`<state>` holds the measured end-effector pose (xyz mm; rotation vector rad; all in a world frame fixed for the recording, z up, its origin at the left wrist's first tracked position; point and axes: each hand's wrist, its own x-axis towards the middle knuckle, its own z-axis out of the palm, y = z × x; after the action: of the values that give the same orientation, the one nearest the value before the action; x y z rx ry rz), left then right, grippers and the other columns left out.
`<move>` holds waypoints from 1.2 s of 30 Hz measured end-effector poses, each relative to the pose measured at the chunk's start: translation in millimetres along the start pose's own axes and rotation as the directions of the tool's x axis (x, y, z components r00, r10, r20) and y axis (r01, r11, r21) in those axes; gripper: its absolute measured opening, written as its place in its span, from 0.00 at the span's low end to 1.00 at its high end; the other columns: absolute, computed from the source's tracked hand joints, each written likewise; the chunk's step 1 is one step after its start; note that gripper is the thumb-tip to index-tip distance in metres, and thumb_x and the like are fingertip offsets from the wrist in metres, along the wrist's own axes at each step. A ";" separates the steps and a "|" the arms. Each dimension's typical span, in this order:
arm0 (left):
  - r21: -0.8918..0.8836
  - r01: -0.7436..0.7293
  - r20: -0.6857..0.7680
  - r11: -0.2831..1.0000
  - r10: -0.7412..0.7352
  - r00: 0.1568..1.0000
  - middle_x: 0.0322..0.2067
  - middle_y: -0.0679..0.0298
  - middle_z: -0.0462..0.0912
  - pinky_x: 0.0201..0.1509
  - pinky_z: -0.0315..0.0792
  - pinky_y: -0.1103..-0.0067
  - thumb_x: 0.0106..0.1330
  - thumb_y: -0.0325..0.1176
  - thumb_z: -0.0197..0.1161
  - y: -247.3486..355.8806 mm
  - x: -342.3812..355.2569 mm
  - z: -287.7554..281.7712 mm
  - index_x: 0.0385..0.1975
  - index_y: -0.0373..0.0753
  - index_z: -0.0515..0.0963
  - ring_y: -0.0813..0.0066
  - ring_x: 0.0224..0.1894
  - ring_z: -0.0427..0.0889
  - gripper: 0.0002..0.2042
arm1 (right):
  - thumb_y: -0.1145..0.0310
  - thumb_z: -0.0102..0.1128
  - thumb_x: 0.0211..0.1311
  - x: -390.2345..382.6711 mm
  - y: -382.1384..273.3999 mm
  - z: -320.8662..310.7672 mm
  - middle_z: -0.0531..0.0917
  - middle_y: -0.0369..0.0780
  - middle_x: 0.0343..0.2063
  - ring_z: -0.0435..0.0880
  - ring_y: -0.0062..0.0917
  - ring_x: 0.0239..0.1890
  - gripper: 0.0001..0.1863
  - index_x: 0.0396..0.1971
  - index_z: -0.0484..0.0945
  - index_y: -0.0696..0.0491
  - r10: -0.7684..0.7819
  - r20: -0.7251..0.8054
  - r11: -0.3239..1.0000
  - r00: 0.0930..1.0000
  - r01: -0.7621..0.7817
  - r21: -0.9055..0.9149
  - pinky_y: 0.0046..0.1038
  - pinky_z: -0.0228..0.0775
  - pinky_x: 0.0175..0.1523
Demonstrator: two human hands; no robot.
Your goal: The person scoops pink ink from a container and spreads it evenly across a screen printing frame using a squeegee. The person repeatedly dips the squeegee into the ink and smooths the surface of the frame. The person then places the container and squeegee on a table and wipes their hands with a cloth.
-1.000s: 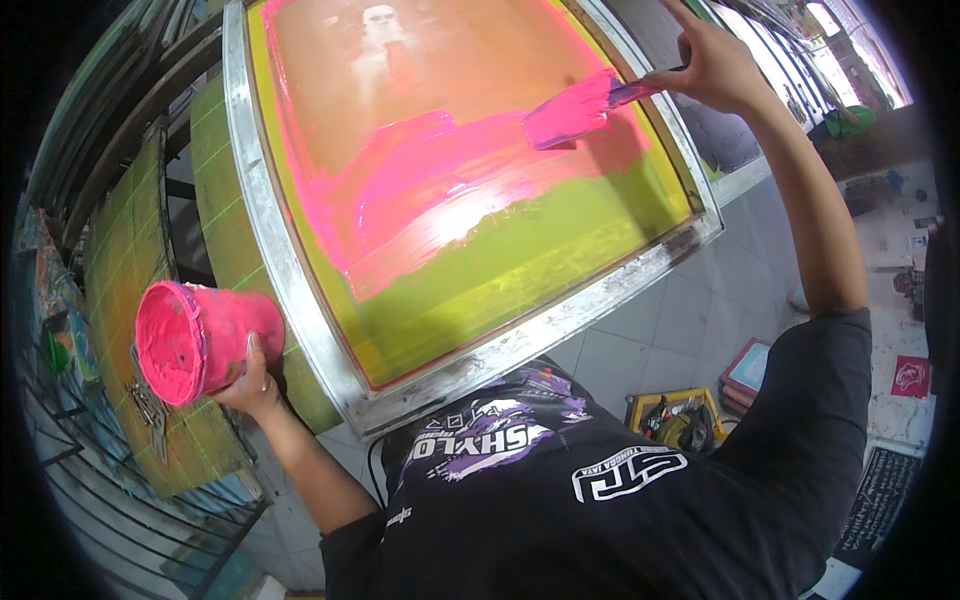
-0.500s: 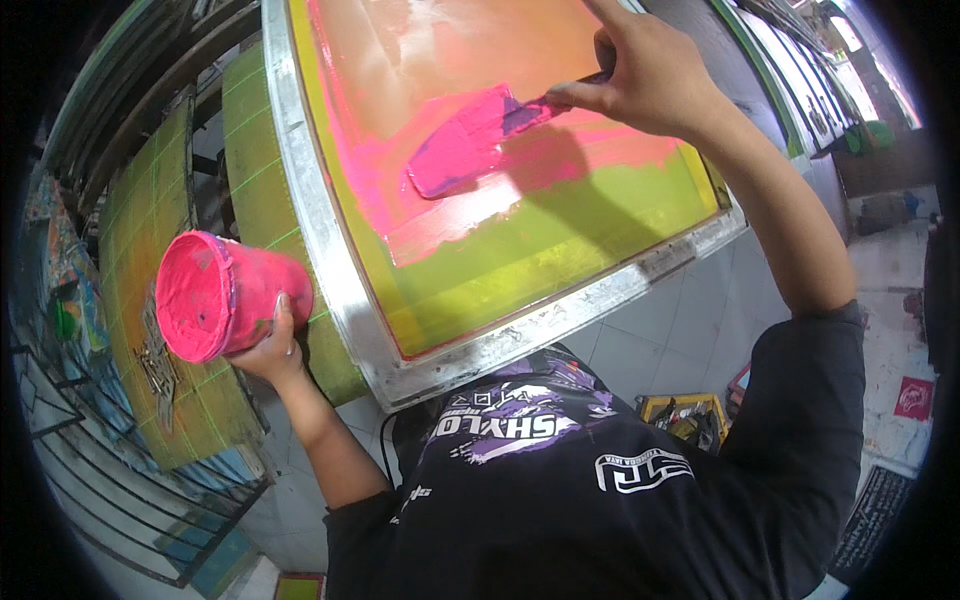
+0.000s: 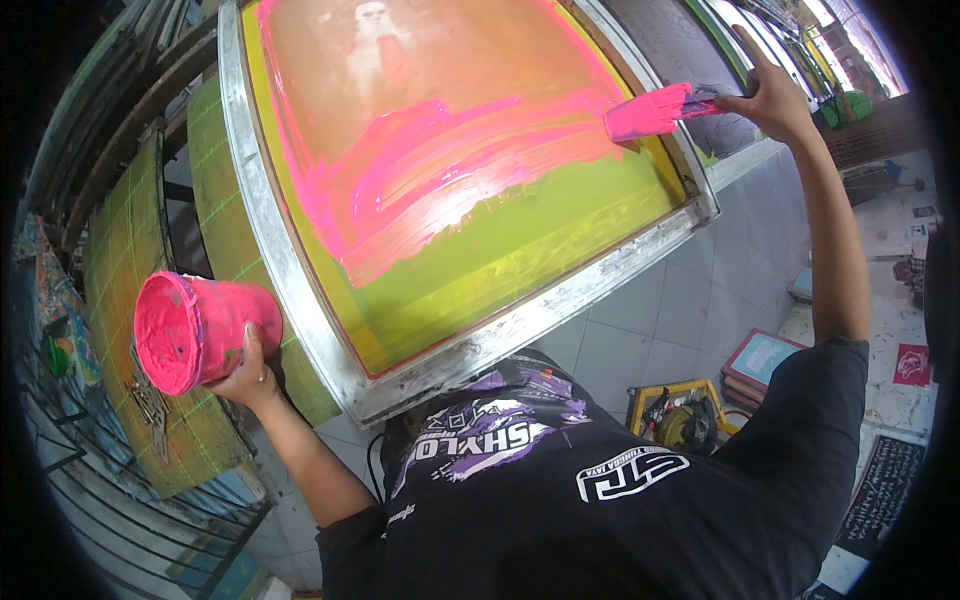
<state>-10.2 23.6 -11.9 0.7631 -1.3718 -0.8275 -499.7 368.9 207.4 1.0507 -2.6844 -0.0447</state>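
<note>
My left hand (image 3: 245, 375) grips a pink, ink-coated bucket (image 3: 240, 315) from below and the side. The bucket is tilted, its mouth facing left, and thick pink ink coats the inside. Pinched in my right hand (image 3: 775, 100), index finger raised, is an ink scraper (image 3: 648, 114) with a pink-smeared blade. Its blade is over the right edge of a printing screen's mesh (image 3: 500, 260). A broad streaked band of pink ink (image 3: 450, 190) crosses that mesh, orange-tinted beyond it and yellow-green nearer me. A worn silver frame (image 3: 545, 300) surrounds the mesh.
Boards with green grid lines (image 3: 120, 290) lie to the left, bearing a pile of small metal pieces (image 3: 150, 405). A dark metal rack (image 3: 120, 530) stands lower left. On the tiled floor at right are a yellow crate (image 3: 636, 412) and stacked framed panels (image 3: 768, 358).
My right hand has swept the scraper rightward across the screen to its right edge, leaving streaks in the pink ink. The bucket appears slightly lower and further left in view.
</note>
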 end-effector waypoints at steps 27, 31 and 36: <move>0.070 -0.099 0.026 0.993 0.098 0.995 0.48 0.56 0.72 0.53 0.69 0.73 0.40 0.22 0.73 12.9 3.1 7.1 0.51 0.30 0.64 0.69 0.46 0.74 0.34 | 0.42 0.70 0.37 1.0 -205.7 -55.7 0.77 0.53 0.32 0.77 0.44 0.34 0.58 0.65 0.46 0.50 -0.220 0.085 0.943 0.972 0.234 -0.235 0.40 0.69 0.41; 0.086 -0.076 0.028 0.993 0.074 0.997 0.48 0.56 0.72 0.53 0.69 0.72 0.39 0.23 0.74 12.0 2.7 7.0 0.51 0.30 0.63 0.69 0.47 0.74 0.35 | 0.44 0.70 0.38 4.4 -224.2 -66.5 0.78 0.51 0.27 0.77 0.43 0.32 0.57 0.65 0.46 0.50 -0.181 0.188 0.959 0.965 0.216 -0.185 0.40 0.68 0.38; 0.078 -0.051 0.011 0.996 0.051 0.999 0.48 0.56 0.72 0.53 0.69 0.73 0.38 0.24 0.75 10.4 2.0 7.4 0.52 0.30 0.63 0.69 0.47 0.75 0.37 | 0.44 0.70 0.38 3.1 -238.3 -62.3 0.78 0.52 0.26 0.78 0.44 0.31 0.57 0.65 0.47 0.52 -0.214 0.166 0.941 0.963 0.249 -0.229 0.39 0.68 0.37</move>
<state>-17.0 27.4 -1.5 0.7824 -1.4326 -0.7416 -328.3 194.9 239.3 1.3161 -2.5686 -0.5038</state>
